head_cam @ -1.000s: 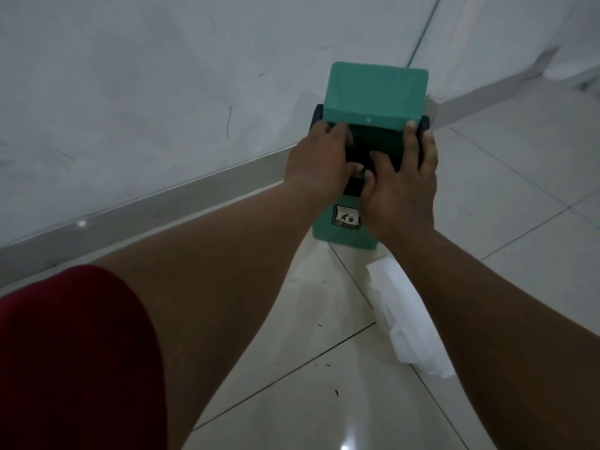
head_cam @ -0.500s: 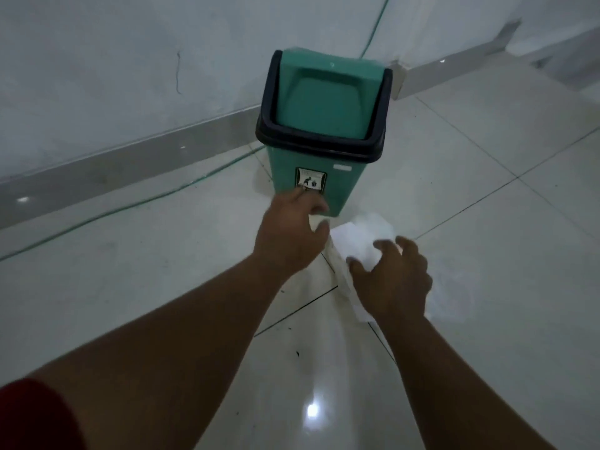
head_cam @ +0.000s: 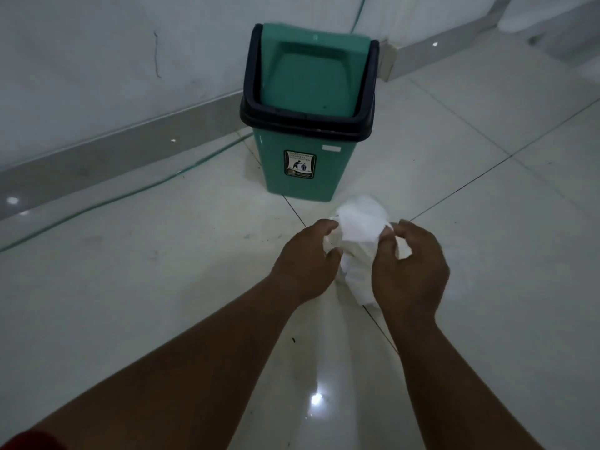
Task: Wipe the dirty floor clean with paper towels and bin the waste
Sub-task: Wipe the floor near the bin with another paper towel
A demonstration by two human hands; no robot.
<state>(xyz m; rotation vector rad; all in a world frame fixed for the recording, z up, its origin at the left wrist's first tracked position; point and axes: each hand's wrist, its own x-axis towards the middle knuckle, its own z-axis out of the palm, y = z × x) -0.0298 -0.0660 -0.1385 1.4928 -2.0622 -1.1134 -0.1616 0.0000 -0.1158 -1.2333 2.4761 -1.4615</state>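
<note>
A white paper towel [head_cam: 360, 232] is bunched between both my hands just above the tiled floor [head_cam: 162, 271]. My left hand [head_cam: 306, 258] grips its left side with curled fingers. My right hand [head_cam: 410, 267] pinches its right side with thumb and fingertips. Beyond them stands a green bin [head_cam: 308, 167] with a black rim and a green swing lid [head_cam: 311, 76], which sits tilted in its frame. Small dark specks [head_cam: 293, 340] lie on the tile between my forearms.
A grey skirting board [head_cam: 97, 157] runs along the white wall behind the bin. A thin green cable [head_cam: 130, 193] trails over the floor to the left. Dark grout lines cross the glossy tiles.
My hands left the bin's lid and came down to the floor. Both took hold of the paper towel and gathered it up. The lid swung back.
</note>
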